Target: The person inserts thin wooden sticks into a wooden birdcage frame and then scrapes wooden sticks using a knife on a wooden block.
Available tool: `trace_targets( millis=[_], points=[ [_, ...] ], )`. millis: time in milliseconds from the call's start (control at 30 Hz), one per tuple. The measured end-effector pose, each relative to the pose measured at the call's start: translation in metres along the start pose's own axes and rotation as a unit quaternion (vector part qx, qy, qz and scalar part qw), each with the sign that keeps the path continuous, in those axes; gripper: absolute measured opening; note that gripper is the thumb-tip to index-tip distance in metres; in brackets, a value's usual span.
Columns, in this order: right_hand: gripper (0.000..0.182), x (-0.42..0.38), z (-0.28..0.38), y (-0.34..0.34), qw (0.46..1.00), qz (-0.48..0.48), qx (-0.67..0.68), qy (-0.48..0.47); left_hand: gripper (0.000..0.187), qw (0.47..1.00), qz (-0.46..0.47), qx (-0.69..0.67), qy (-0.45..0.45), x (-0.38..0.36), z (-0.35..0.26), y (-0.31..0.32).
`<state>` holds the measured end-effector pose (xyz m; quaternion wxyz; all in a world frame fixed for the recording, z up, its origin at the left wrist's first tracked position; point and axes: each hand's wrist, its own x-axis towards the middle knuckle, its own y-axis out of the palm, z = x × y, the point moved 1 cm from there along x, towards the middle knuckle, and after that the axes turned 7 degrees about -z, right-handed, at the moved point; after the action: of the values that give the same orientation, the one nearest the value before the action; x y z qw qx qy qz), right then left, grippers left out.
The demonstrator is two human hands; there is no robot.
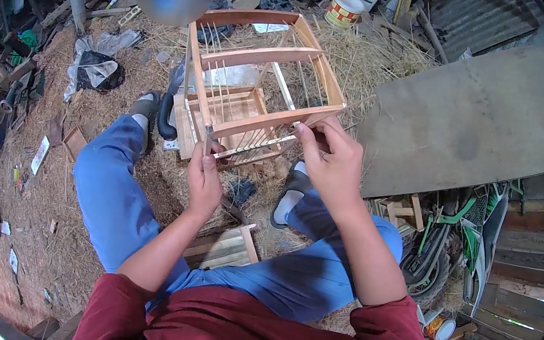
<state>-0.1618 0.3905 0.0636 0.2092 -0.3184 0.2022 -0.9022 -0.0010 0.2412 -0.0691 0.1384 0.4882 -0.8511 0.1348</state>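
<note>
A wooden cage frame (267,55) with curved crosspieces and thin upright rods stands in front of me, tilted in view. Along its near side, below the closest crosspiece, a thin pale wooden strip (254,149) runs between my two hands. My left hand (205,180) is closed at the strip's left end, by the frame's near left corner; some of its fingertips are hidden. With thumb and fingers, my right hand (334,156) pinches the strip's right end, close under the near right corner. Inside the frame shows a wooden base (232,105).
A large flat board (481,116) lies to the right, over a green and black motorcycle (441,253). Straw and shavings cover the ground. A patterned bucket (344,10) stands at the back. A slatted wooden piece (222,250) lies between my legs. A blurred round patch hides something upper left.
</note>
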Motion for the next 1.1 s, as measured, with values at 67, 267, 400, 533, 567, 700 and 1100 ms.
trace_targets(
  millis=[67, 267, 400, 533, 567, 700, 1100],
  points=[
    [0.009, 0.000, 0.003, 0.001, 1.000, -0.005, 0.007, 0.001, 0.041, 1.000, -0.004, -0.008, 0.003, 0.001, -0.001, 0.001],
    [0.009, 0.000, -0.005, 0.004, 1.000, -0.011, 0.003, -0.019, 0.041, 0.999, -0.003, -0.030, -0.017, -0.002, 0.009, 0.001],
    [0.008, 0.000, -0.003, 0.004, 1.000, -0.007, 0.016, -0.007, 0.042, 0.998, 0.004, -0.041, -0.039, -0.003, 0.008, 0.000],
    [0.009, 0.001, -0.005, 0.003, 1.000, -0.013, 0.012, -0.020, 0.043, 0.999, -0.004, -0.033, -0.026, -0.002, 0.006, 0.001],
    [0.009, 0.001, -0.005, 0.003, 1.000, -0.014, 0.024, -0.011, 0.044, 0.999, -0.004, -0.028, -0.023, -0.002, 0.005, 0.001],
    [0.009, 0.000, -0.007, 0.003, 0.999, -0.016, 0.047, 0.005, 0.045, 0.998, 0.010, -0.043, -0.035, -0.002, 0.009, 0.000],
    [0.010, 0.001, -0.009, 0.002, 1.000, -0.017, -0.002, -0.011, 0.041, 0.999, -0.005, -0.030, -0.012, 0.000, -0.005, 0.003]
  ],
)
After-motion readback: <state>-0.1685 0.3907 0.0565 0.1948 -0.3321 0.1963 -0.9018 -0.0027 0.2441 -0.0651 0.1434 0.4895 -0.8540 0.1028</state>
